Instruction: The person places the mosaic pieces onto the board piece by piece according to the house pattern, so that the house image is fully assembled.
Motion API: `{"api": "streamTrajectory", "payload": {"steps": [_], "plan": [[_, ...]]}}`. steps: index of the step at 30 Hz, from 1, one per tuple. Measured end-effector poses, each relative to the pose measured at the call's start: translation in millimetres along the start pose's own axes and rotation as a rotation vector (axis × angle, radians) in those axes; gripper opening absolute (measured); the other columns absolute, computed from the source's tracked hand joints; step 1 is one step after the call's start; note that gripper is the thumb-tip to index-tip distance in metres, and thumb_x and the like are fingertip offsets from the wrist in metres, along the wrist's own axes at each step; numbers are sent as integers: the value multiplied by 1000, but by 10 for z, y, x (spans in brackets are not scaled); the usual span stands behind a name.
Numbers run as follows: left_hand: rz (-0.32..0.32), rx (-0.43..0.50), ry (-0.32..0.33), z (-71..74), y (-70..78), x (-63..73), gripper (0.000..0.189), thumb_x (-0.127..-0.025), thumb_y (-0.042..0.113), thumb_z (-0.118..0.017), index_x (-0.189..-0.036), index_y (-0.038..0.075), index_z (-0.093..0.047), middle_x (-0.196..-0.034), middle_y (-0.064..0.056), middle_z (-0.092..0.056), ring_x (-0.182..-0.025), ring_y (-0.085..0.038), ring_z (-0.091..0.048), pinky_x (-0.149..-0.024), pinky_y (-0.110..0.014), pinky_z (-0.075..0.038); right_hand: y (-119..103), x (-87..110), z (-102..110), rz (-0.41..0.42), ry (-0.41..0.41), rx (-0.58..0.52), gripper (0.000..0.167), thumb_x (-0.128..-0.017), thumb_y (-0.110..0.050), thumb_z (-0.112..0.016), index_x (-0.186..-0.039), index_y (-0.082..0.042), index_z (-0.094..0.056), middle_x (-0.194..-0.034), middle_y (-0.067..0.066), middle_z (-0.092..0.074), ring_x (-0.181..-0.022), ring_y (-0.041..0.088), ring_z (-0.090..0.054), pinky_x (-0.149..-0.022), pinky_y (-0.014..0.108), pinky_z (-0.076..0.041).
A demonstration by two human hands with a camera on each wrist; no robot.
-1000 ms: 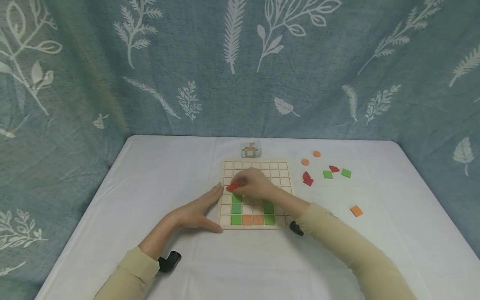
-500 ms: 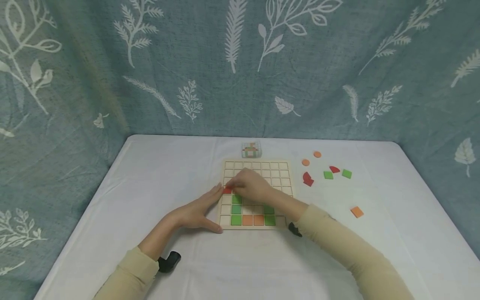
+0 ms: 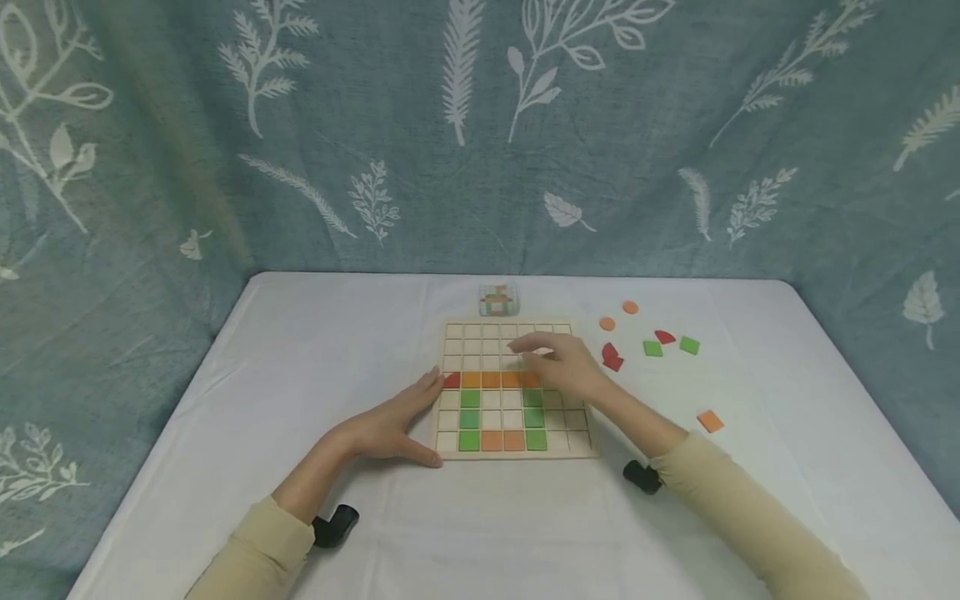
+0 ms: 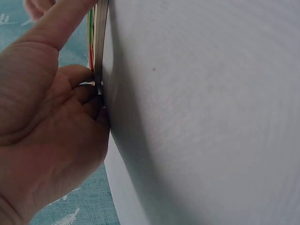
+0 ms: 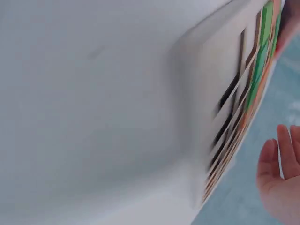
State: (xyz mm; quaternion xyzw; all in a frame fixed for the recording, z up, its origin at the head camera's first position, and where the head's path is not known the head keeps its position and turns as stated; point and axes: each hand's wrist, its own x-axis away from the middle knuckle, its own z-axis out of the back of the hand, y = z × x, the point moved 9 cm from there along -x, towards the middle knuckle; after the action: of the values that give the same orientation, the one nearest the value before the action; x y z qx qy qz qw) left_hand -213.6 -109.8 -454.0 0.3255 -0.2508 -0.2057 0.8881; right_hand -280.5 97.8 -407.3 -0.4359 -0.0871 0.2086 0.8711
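A wooden grid board (image 3: 517,455) lies in the middle of the table. A red quarter-round tile (image 3: 452,381) sits at the left end of a row of orange square tiles (image 3: 491,380). Below that row are two columns of green tiles (image 3: 469,418), joined at the bottom by paler orange tiles (image 3: 502,440). My left hand (image 3: 393,423) rests along the board's left edge, fingers straight; the left wrist view shows its fingertips at the rim. Over the board's right half hovers my right hand (image 3: 562,365), fingers loosely bent, holding nothing visible.
Loose tiles lie right of the board: orange discs (image 3: 630,307), red pieces (image 3: 612,358), green squares (image 3: 653,348) and an orange square (image 3: 710,421). Behind the board stands a small clear block (image 3: 498,300) with a coloured pattern. A patterned curtain (image 3: 420,192) hangs behind the table.
My right hand has put the red tile down in the board's leftmost cell, let go and moved right, uncovering the orange row. The left hand has kept its place.
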Motion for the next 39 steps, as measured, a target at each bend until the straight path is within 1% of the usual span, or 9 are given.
{"api": "streamTrajectory", "payload": {"steps": [3, 9, 13, 16, 20, 23, 32, 35, 39], "plan": [[7, -4, 2, 2, 1, -3, 118, -71, 39, -86, -157, 10, -12, -164, -8, 1, -149, -27, -1, -118, -50, -14, 257, 163, 311, -78, 89, 19, 25, -99, -18, -57, -120, -12, -70, -125, 6, -65, -112, 26, -62, -91, 43, -52], [-1, -8, 6, 7, 24, -11, 120, -70, 39, -87, -157, 7, -10, -163, -11, 1, -149, -29, -1, -118, -50, -13, 742, 477, 910, -206, 227, 181, 27, -98, -14, -55, -119, -4, -68, -121, 16, -66, -114, 34, -58, -92, 49, -48], [-1, -6, 7, 12, 26, -2, 121, -70, 38, -87, -157, 6, -10, -163, -11, 1, -149, -30, -1, -118, -51, -13, 1023, 603, 1273, -303, 290, 248, 30, -98, -12, -53, -123, 0, -64, -122, 24, -63, -114, 41, -56, -92, 54, -46], [7, -3, 7, 14, 24, 6, 120, -70, 38, -87, -157, 6, -10, -163, -11, 1, -149, -29, -1, -118, -51, -13, 1191, 646, 1453, -366, 298, 274, 32, -97, -11, -54, -125, 3, -61, -124, 28, -59, -115, 43, -53, -94, 55, -44], [17, -5, 3, 13, 19, 7, 119, -70, 38, -87, -157, 8, -10, -163, -10, 2, -149, -29, -1, -118, -50, -13, 1314, 635, 1530, -406, 264, 310, 36, -94, -10, -58, -125, 7, -59, -123, 31, -57, -115, 45, -51, -96, 55, -43], [12, -8, 2, 16, 27, 6, 119, -71, 38, -86, -157, 7, -10, -163, -10, 1, -149, -29, -1, -118, -51, -13, 1343, 602, 1533, -408, 250, 333, 37, -93, -10, -61, -125, 9, -59, -123, 31, -57, -113, 44, -51, -95, 54, -44], [-15, 6, 3, 13, 26, 8, 118, -71, 38, -86, -157, 7, -11, -163, -10, 0, -149, -30, -1, -117, -52, -13, 1366, 585, 1552, -414, 290, 351, 35, -93, -14, -64, -119, 9, -63, -114, 28, -63, -103, 40, -58, -86, 49, -50], [-19, 6, 2, 10, 31, 1, 119, -71, 38, -86, -157, 7, -11, -163, -11, 0, -149, -30, -2, -117, -52, -14, 1363, 628, 1570, -439, 325, 285, 39, -93, -22, -66, -121, 5, -64, -115, 26, -64, -102, 38, -59, -84, 47, -51], [-18, 3, 3, 11, 24, -9, 119, -70, 39, -87, -157, 6, -11, -163, -11, 0, -149, -29, -2, -118, -51, -14, 1309, 664, 1498, -470, 343, 101, 50, -92, -37, -66, -128, -2, -62, -125, 21, -62, -112, 34, -57, -89, 42, -48]]}}
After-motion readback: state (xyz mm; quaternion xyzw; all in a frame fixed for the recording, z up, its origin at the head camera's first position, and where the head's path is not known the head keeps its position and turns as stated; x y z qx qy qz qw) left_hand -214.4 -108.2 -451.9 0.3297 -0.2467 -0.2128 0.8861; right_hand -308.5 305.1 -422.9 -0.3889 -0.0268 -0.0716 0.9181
